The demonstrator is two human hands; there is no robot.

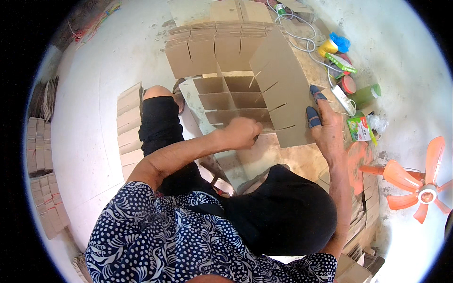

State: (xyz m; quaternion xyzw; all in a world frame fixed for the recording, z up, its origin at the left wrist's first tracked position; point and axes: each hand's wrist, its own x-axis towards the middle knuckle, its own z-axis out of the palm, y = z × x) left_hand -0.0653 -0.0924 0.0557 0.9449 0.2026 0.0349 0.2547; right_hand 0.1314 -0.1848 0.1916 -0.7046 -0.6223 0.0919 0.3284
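Observation:
A brown cardboard divider grid (231, 100) lies on the floor in front of me, made of slotted strips crossing each other. My left hand (243, 132) is closed at the near end of the grid, pinching a strip there. My right hand (325, 127), with blue covers on two fingertips, grips the edge of a large slotted cardboard piece (283, 80) that stands tilted over the right side of the grid. My black-clad knees frame the work on both sides.
A stack of slotted cardboard strips (212, 47) lies beyond the grid. Cardboard piles (128, 122) sit at the left and far left (40, 155). Bottles, small boxes and a white cable (344, 70) lie at the right. An orange fan (415, 181) stands at the right.

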